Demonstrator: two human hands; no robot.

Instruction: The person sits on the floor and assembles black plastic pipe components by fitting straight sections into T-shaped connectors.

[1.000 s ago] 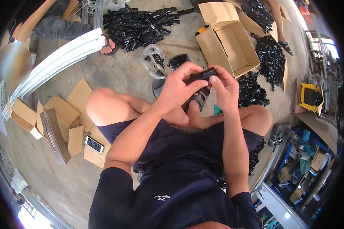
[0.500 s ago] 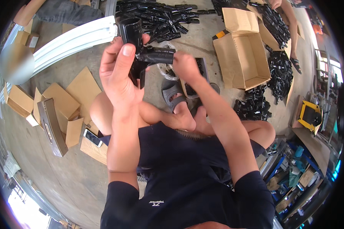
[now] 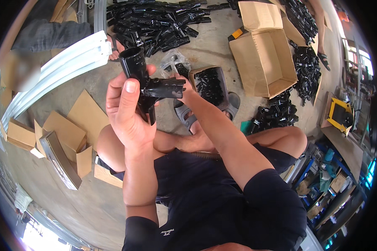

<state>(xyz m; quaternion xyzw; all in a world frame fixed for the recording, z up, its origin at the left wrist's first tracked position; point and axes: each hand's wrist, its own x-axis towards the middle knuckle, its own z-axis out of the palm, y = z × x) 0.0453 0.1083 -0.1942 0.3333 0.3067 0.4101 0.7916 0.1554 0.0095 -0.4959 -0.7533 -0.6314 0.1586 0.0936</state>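
My left hand (image 3: 127, 111) is raised in front of me, its fingers and thumb wrapped round a glossy black branched pipe connector (image 3: 163, 88). One round open socket of the connector points up, and a side arm sticks out to the right. My right hand (image 3: 187, 88) is at the end of that side arm, partly behind it. Its fingers are mostly hidden, so whether they hold anything is unclear. Just beyond lies a clear plastic bag (image 3: 171, 60) with dark contents. Beside it, between my feet, stands an open box (image 3: 192, 77) full of small black parts.
A heap of black connectors (image 3: 163, 23) lies ahead, with more piles (image 3: 308, 77) at the right. A large open cardboard box (image 3: 255, 62) stands ahead right. White rails (image 3: 67, 69) and opened cartons (image 3: 65, 129) are at the left. Another person's leg (image 3: 318, 25) shows far right.
My right hand has moved left and down, partly behind the connector's side arm. My left hand has lowered slightly with the connector. The box of small parts has come into fuller view.
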